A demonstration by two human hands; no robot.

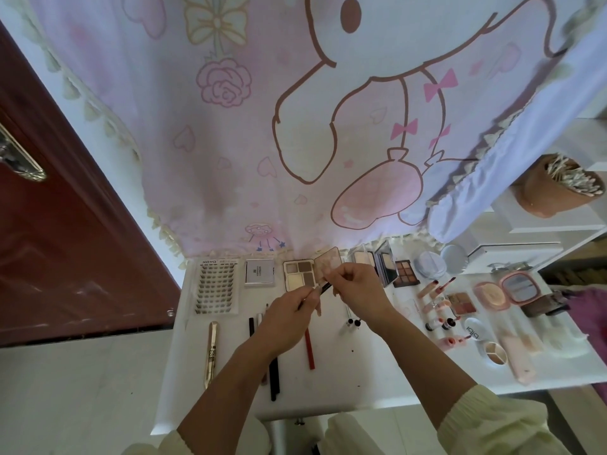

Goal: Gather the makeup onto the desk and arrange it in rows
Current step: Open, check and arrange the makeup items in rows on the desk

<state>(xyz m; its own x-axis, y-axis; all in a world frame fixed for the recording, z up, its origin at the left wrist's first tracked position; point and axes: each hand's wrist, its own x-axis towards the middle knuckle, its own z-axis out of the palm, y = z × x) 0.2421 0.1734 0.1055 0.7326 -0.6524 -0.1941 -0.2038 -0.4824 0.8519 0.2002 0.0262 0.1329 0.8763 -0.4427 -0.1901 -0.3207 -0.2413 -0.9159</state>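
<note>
Backdrop: a printed curtain (pixel 230 142) of thin pink-and-white fabric with a cartoon rabbit and a fringed hem fills the upper frame. A glossy red-brown door (pixel 49 241) stands at the left.

The white counter (pixel 345 372), smooth and faintly speckled, crosses the lower half.
- Back row, left part: a clear plastic lash tray (pixel 216 285), a square silver compact (pixel 259 272), and an open eyeshadow palette (pixel 297 275) with its clear lid raised.
- Front row: a gold tube (pixel 213 346), a black pencil (pixel 273 376) and a red pencil (pixel 308 348) lie roughly parallel.
- Right part is unsorted: small lip tubes and a round pink compact (pixel 507 290) among loose clutter.

Hands are at centre frame, above the counter. The left hand (pixel 285 320) has its fingers curled round the shaft of a slim dark pencil (pixel 320 289). The right hand (pixel 359 290) pinches its far end between thumb and forefinger. Whether that end is a cap or a bare tip, I cannot tell. The pencil is off the counter, just in front of the palette.

Judgement: the step in hand is adding this pencil to the front row.
- Lay it beside the red pencil, parallel, with its ends level with its neighbours.
- The round shaft will likely roll on the smooth top, so set it flat and let go gently.
- Keep the right wrist clear of the raised lid.
</note>
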